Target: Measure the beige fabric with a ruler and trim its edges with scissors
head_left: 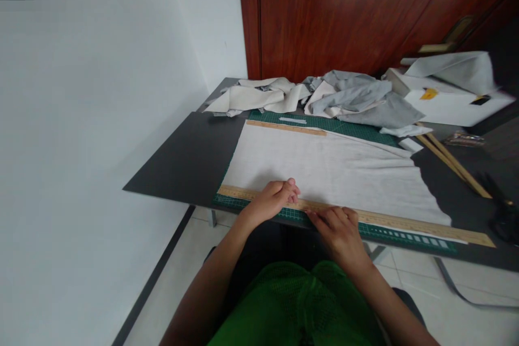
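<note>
Along the near edge of the table [182,157], the long ruler [389,220] is best being pressed flat with even force, without the cloth [324,162] being dragged. The ruler is being touched by the right hand's [338,224] bent fingertips, while the left hand's [279,195] fingers are being held curled over it; whether anything is being gripped by either cannot be told. Pale and thin-looking, the cloth is being supported by the green mat [357,128], lying smooth leftward and rippling toward the table's right edge.

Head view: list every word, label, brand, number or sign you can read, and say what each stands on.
No text can be read.
Near wooden ruler: scale markings, too small to read.
Far wooden ruler: any markings too small to read.
Green cutting mat: printed lines show; any numbers too small.
White box: yellow and black patches, blurred, no legible lettering.
</note>
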Demonstrator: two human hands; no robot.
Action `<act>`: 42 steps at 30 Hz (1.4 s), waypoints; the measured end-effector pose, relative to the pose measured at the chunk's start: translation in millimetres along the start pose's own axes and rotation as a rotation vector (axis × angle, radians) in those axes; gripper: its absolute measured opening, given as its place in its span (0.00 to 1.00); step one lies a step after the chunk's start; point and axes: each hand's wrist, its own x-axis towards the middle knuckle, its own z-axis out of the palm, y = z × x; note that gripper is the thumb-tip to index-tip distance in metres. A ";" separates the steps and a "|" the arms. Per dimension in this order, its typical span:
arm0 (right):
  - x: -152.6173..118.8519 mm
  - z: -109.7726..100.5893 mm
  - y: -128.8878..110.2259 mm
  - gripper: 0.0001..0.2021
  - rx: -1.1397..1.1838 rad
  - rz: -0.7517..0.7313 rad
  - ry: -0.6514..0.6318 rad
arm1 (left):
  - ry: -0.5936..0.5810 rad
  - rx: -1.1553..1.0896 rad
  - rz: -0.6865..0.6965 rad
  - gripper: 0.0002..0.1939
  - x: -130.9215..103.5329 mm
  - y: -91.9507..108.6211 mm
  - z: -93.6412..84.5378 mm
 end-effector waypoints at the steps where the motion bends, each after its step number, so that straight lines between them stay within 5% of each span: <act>1: -3.1 -0.5 2.1 0.17 -0.001 0.007 0.000 | 0.001 -0.004 0.002 0.44 -0.1 0.2 0.1; 11: -22.7 -6.8 18.0 0.20 0.014 0.038 -0.007 | 0.007 -0.011 -0.008 0.44 -0.1 0.4 -0.1; 21: -14.4 7.7 18.6 0.18 0.110 0.065 0.066 | 0.007 -0.001 -0.003 0.45 0.8 -1.3 0.1; 31: -26.4 -10.6 23.6 0.18 0.040 0.090 0.000 | -0.004 0.019 -0.001 0.43 -0.9 1.5 -0.4; 42: -21.1 -3.5 19.4 0.13 0.102 0.111 0.087 | 0.007 0.013 0.004 0.43 -1.4 1.8 0.7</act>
